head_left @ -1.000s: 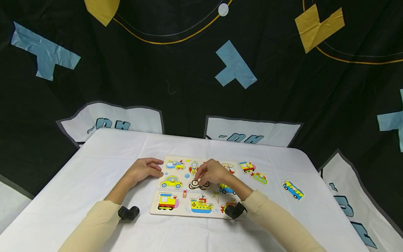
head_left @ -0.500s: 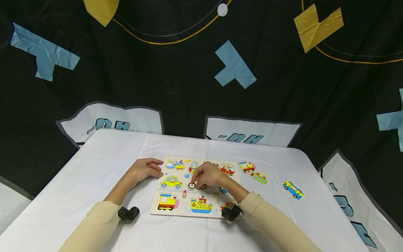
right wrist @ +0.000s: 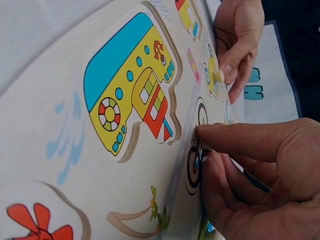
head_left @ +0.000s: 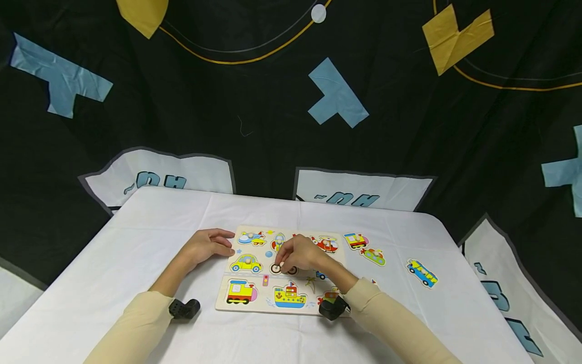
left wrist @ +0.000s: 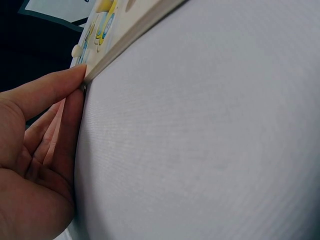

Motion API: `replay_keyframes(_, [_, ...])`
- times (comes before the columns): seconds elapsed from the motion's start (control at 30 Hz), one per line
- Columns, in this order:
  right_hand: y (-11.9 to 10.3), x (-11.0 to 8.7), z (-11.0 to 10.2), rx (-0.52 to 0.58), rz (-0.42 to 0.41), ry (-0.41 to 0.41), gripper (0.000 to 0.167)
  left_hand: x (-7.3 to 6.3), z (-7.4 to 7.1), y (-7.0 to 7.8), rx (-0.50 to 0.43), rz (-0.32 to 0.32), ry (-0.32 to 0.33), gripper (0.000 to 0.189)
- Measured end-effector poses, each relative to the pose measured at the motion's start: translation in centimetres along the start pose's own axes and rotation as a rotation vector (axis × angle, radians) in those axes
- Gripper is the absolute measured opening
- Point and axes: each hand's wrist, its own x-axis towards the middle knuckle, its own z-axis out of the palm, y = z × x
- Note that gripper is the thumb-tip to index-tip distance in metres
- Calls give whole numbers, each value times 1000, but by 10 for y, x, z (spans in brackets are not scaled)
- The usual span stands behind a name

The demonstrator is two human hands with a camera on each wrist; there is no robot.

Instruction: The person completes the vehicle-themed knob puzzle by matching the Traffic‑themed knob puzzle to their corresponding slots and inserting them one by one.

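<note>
A pale puzzle board point(head_left: 265, 299) with vehicle pictures lies flat on the table. My right hand point(head_left: 302, 253) pinches a two-wheeled cycle puzzle piece point(head_left: 275, 269) at the board's middle, over the recess there. The right wrist view shows thumb and index finger close together at the cycle piece point(right wrist: 193, 172); its middle is hidden behind them. At the board's left edge, my left hand point(head_left: 203, 246) holds the rim. In the left wrist view, the left thumb lies on the corner of the board point(left wrist: 132, 42), with a finger right below it along the cloth.
Right of the board lie three loose pieces: a train point(head_left: 356, 241), a green submarine point(head_left: 374, 257) and a blue-yellow bus point(head_left: 422, 273). Knobbed pieces, such as a yellow car point(head_left: 246, 263), sit on the board. A white cloth point(head_left: 191, 344) covers the table; a black curtain point(head_left: 273, 101) hangs behind.
My right hand has moved slightly left and lower with the cycle piece, whose wheels no longer show apart from the recess picture. The left hand has stayed at the board's edge.
</note>
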Motion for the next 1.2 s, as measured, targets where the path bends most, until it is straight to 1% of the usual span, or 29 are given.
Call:
replay_keyframes(0.3, [-1,-1,0,3,7,-6,16,-2,2,1,13,-27,14,57])
replay_keyframes(0.57, [-2,-2,-5,-9,7,5,19,-2,2,0,7,-11,10,57])
replay_keyframes(0.7, [-2,-3,-11,4,17,16,23,-2,1,0,-2,-7,7,57])
replay_keyframes(0.9, [1,-6,-23,17,48,32,23,0,3,-1,8,-17,9,56])
replay_keyframes(1.2, [5,-16,-42,9,83,52,23,0,0,-2,16,10,5,57])
